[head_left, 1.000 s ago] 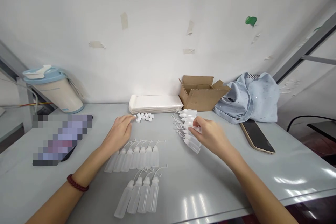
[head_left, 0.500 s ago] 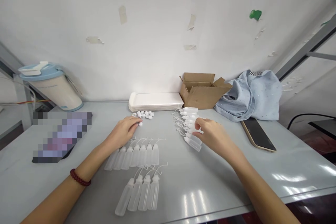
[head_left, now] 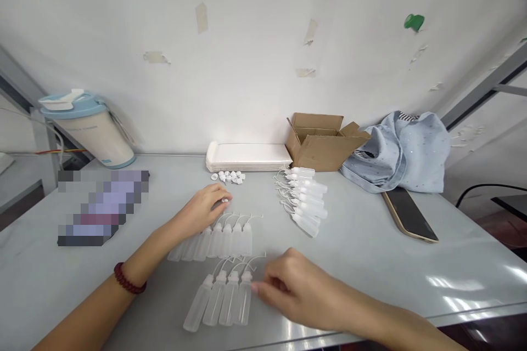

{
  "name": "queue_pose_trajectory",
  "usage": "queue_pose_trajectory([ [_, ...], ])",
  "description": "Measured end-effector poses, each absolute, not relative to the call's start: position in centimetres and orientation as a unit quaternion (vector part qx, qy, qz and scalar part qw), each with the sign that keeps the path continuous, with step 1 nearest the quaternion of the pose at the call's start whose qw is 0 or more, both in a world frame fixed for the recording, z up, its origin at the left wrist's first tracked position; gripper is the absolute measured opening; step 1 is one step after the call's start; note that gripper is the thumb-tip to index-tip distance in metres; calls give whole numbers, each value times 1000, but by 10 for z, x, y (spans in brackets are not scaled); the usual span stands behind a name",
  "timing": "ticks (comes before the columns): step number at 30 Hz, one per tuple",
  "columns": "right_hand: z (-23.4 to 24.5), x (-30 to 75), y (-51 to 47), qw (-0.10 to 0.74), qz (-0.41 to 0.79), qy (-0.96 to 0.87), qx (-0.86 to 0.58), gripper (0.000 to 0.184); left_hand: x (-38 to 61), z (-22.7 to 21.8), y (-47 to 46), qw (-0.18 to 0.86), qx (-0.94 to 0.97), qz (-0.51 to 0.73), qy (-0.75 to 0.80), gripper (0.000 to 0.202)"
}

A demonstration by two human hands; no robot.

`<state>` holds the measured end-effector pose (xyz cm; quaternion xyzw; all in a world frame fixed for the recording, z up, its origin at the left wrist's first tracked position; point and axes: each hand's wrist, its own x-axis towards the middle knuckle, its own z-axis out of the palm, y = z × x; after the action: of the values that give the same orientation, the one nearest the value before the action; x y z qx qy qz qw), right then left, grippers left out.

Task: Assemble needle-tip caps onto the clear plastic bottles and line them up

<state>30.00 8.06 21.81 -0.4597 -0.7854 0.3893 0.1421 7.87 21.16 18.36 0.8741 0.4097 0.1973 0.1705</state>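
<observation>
My left hand point(head_left: 206, 209) is closed in a pinch on a small white cap point(head_left: 224, 200), just behind a row of clear plastic squeeze bottles point(head_left: 220, 242) lying flat. My right hand point(head_left: 288, 288) is half curled with thumb and forefinger apart, and nothing shows between them. Its thumb tip is at the side of the rightmost bottle point(head_left: 244, 299) in the front row; I cannot tell whether they touch. Thin white tethers rise from the bottle necks. Beyond my left hand is a pile of loose white caps point(head_left: 230, 177). More bottles point(head_left: 307, 200) lie to the right.
A stack of white sheets or trays point(head_left: 251, 156) and an open cardboard box point(head_left: 325, 148) stand by the wall. A pale blue bag point(head_left: 420, 153) and a phone point(head_left: 409, 214) are at right. At left are a tumbler point(head_left: 99, 134) and a blurred-out device point(head_left: 102, 205).
My right hand has moved from the right-hand bottles toward me and left, beside the front row. My left hand, with the cap, has come slightly nearer. The view has shifted a little.
</observation>
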Motion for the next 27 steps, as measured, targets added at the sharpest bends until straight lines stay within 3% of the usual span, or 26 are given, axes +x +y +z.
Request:
queue_pose_trajectory([
  [5, 216, 290, 75, 109, 469, -766, -425, 45, 80, 183, 209, 180, 870, 191, 417, 23],
  [11, 201, 278, 79, 133, 404, -770, -475, 44, 82, 180, 206, 182, 864, 199, 426, 22],
  [20, 200, 275, 74, 97, 320, -785, -522, 43, 89, 178, 201, 167, 847, 293, 412, 25],
  [27, 203, 287, 75, 79, 351, -775, -520, 34, 100, 192, 175, 190, 821, 370, 391, 20],
])
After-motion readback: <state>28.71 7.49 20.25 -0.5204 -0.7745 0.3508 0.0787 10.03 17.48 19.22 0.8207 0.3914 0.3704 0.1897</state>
